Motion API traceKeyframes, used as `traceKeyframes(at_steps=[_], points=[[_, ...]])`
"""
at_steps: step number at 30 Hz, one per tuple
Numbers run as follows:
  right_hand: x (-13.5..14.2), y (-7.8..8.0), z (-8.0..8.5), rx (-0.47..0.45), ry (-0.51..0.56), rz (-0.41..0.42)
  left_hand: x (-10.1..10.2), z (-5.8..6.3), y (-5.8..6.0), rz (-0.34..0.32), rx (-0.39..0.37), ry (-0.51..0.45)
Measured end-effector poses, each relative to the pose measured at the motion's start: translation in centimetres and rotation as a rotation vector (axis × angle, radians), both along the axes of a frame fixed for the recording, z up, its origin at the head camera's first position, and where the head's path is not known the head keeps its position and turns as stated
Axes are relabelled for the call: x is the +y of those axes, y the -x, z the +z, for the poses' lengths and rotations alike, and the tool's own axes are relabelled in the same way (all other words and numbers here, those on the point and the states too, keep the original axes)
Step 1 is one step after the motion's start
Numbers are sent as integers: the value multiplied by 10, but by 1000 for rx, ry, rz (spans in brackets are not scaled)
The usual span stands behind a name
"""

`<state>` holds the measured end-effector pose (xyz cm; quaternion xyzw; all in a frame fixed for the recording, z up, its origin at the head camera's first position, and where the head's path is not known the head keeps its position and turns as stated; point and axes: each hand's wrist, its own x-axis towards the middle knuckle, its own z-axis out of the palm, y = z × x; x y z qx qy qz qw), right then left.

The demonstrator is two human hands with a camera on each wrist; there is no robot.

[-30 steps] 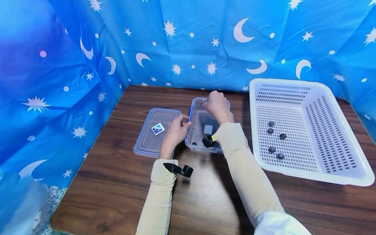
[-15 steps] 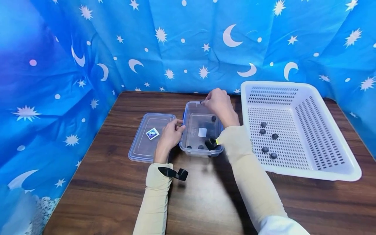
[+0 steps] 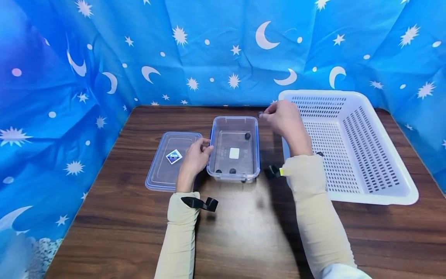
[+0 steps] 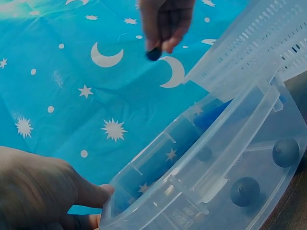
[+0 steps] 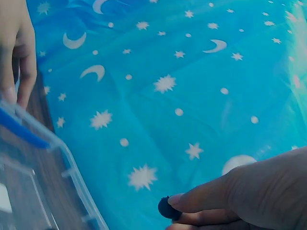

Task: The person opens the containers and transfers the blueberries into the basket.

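My right hand (image 3: 285,118) pinches a blueberry (image 5: 168,208) between thumb and fingertips. It is raised between the clear plastic container (image 3: 234,128) and the white basket (image 3: 405,170), over the basket's left rim. My left hand (image 3: 194,157) touches the container's left side with fingertips and thumb, its thumb against the wall in the left wrist view. Inside the container lie several blueberries, one blueberry (image 3: 247,136) near the far right and another blueberry (image 3: 232,171) near the front. In the basket one blueberry (image 3: 319,154) shows beside my sleeve; my right arm hides part of the basket floor.
A clear lid (image 3: 156,174) with blue edging and a diamond label lies left of the container, partly under my left hand. All stand on a dark wooden table (image 3: 115,217). A blue curtain (image 3: 209,58) with moons and stars hangs behind.
My right hand has moved right, from above the container toward the basket, with the blueberry pinched. My left hand has stayed at the container's side. The head view has shifted slightly.
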<state>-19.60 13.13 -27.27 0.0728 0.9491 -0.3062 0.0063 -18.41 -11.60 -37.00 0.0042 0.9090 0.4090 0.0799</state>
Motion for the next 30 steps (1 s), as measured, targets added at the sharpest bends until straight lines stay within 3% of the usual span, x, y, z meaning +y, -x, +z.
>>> traceKeyframes(at_steps=[6,15,30], points=[[25,-14,-4,-24,35,-67,-6,0,1,12,27,-6],[70,-36,-10,-157,55,-181,0,-1,1,-4,48,28],[90,-41,-20,-329,3,-164,0,-3,2,-6,21,-2]])
